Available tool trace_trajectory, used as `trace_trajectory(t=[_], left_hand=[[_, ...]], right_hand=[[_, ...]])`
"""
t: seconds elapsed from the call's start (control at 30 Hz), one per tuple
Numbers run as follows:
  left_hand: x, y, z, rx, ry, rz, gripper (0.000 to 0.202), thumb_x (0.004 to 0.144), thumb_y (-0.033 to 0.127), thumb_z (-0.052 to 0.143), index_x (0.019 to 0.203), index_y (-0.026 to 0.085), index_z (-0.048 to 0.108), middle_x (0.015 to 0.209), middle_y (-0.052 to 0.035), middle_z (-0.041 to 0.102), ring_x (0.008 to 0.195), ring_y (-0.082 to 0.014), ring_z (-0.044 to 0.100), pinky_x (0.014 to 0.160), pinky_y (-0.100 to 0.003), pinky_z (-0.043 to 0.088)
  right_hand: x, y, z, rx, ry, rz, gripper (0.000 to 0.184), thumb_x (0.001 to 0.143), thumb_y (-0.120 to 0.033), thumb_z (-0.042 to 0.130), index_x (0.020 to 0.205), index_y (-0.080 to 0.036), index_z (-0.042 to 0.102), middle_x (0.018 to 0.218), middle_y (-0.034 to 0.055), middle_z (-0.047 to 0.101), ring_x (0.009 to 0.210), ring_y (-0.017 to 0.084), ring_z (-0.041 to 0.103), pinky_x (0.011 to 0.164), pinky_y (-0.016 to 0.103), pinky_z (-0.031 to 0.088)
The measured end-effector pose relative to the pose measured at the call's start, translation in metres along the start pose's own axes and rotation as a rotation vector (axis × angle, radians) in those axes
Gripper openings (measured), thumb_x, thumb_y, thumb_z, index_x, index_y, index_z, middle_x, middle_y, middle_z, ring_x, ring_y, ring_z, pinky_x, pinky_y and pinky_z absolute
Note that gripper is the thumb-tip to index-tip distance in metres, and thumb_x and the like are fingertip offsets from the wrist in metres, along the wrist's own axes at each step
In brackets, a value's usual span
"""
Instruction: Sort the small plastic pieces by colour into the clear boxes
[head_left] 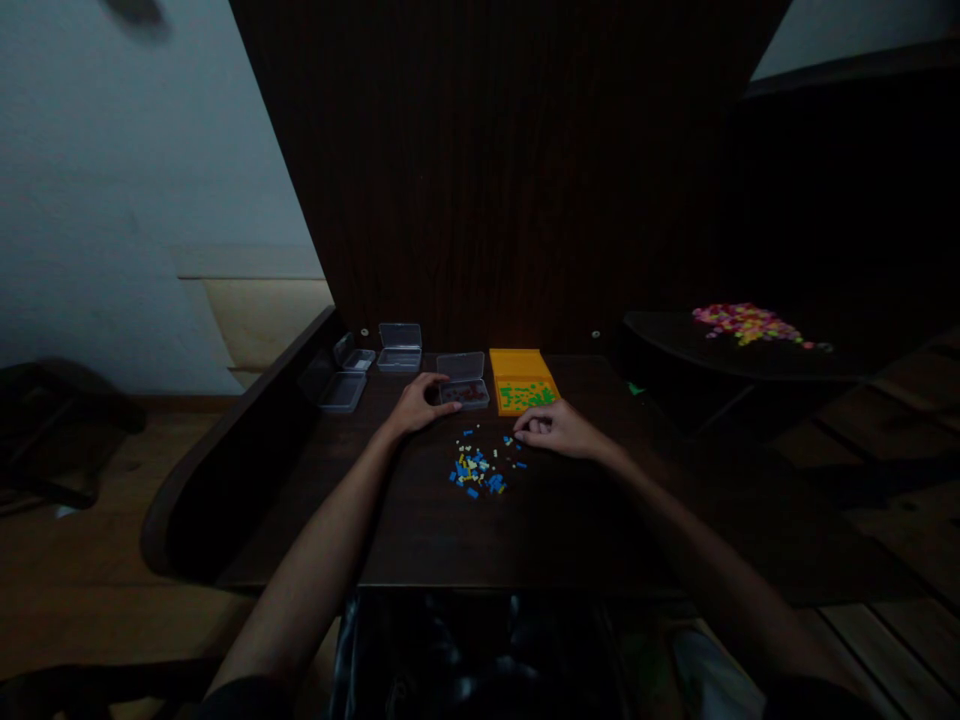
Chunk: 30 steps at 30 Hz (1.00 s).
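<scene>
My left hand (417,406) curves around the left end of a clear plastic box (463,368), thumb along its front edge and fingers at its back corner. The box's lid stands raised, and small dark reddish pieces lie inside. Just right of a loose pile of small blue, yellow and white building bricks (472,468), my right hand (553,430) rests low over the table with its fingers curled together. Whatever is between those fingertips is too small to make out. Behind this hand sits a yellow box (516,362) with its lid raised, holding green bricks (525,396).
Several more clear plastic boxes with raised lids, such as this one (399,358), stand at the back left of the dark wooden table (450,550). A raised side panel (202,480) borders the left. Pink and yellow pieces (750,324) lie on a dark surface at right.
</scene>
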<state>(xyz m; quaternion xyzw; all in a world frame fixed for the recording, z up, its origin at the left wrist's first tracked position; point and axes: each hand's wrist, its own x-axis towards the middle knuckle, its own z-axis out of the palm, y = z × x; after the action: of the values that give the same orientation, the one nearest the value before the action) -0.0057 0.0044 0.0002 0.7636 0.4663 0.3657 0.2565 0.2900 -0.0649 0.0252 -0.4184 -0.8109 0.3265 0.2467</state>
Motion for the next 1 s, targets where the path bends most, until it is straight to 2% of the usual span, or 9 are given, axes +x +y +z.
trace_trajectory(t=[0.1,0.2,0.37,0.53,0.67,0.87,1.0], left_hand=[[0.000,0.000,0.000,-0.007,0.001,0.009,0.054,0.069,0.045,0.080,0.112,0.019,0.062,0.115,-0.0070,0.063,0.103,-0.0241,0.060,0.094,-0.038,0.050],[0.000,-0.001,0.001,-0.012,0.003,0.019,0.054,0.069,0.045,0.080,0.112,0.019,0.062,0.115,-0.0072,0.062,0.104,-0.0243,0.060,0.094,-0.038,0.050],[0.001,-0.003,0.003,-0.024,0.010,0.035,0.055,0.067,0.042,0.082,0.113,0.018,0.062,0.115,-0.0084,0.062,0.105,-0.0246,0.060,0.094,-0.038,0.050],[0.001,-0.006,0.005,-0.014,0.018,0.065,0.053,0.068,0.042,0.082,0.111,0.018,0.062,0.114,-0.0081,0.062,0.106,-0.0246,0.060,0.095,-0.039,0.049],[0.001,-0.006,0.005,-0.027,0.021,0.072,0.052,0.068,0.041,0.082,0.111,0.018,0.062,0.115,-0.0082,0.062,0.107,-0.0245,0.060,0.096,-0.039,0.048],[0.000,-0.002,0.003,-0.021,0.011,0.051,0.052,0.069,0.042,0.082,0.111,0.018,0.063,0.115,-0.0084,0.062,0.106,-0.0246,0.060,0.096,-0.039,0.048],[0.000,0.000,0.002,-0.020,0.010,0.046,0.052,0.069,0.041,0.082,0.110,0.018,0.062,0.115,-0.0078,0.062,0.106,-0.0239,0.060,0.096,-0.038,0.048]], right_hand=[[0.014,-0.006,0.001,-0.015,0.078,0.007,0.032,0.085,-0.043,0.064,0.089,-0.012,0.073,0.057,-0.0029,0.050,0.050,0.011,0.042,0.051,0.021,0.032],[0.037,-0.018,-0.001,-0.122,0.071,-0.011,0.019,0.085,-0.029,0.065,0.088,-0.013,0.074,0.058,-0.0027,0.053,0.052,0.011,0.044,0.053,0.021,0.033],[0.084,-0.036,-0.006,-0.313,-0.051,-0.005,0.011,0.082,-0.014,0.066,0.086,-0.012,0.076,0.064,-0.0003,0.061,0.057,0.011,0.050,0.057,0.020,0.034],[0.118,-0.035,-0.007,-0.414,-0.242,0.036,0.015,0.079,-0.010,0.064,0.085,-0.013,0.078,0.069,0.0013,0.067,0.061,0.013,0.056,0.057,0.019,0.037],[0.125,-0.029,-0.007,-0.460,-0.286,0.064,0.018,0.079,-0.008,0.064,0.087,-0.014,0.078,0.073,0.0014,0.069,0.064,0.013,0.058,0.057,0.019,0.037],[0.120,-0.017,-0.007,-0.547,-0.191,0.050,0.016,0.078,-0.009,0.068,0.089,-0.016,0.078,0.076,0.0017,0.068,0.066,0.014,0.057,0.057,0.020,0.035],[0.118,-0.011,-0.004,-0.455,-0.120,-0.007,0.016,0.082,-0.013,0.067,0.095,-0.015,0.077,0.079,0.0024,0.068,0.069,0.014,0.058,0.060,0.020,0.036]])
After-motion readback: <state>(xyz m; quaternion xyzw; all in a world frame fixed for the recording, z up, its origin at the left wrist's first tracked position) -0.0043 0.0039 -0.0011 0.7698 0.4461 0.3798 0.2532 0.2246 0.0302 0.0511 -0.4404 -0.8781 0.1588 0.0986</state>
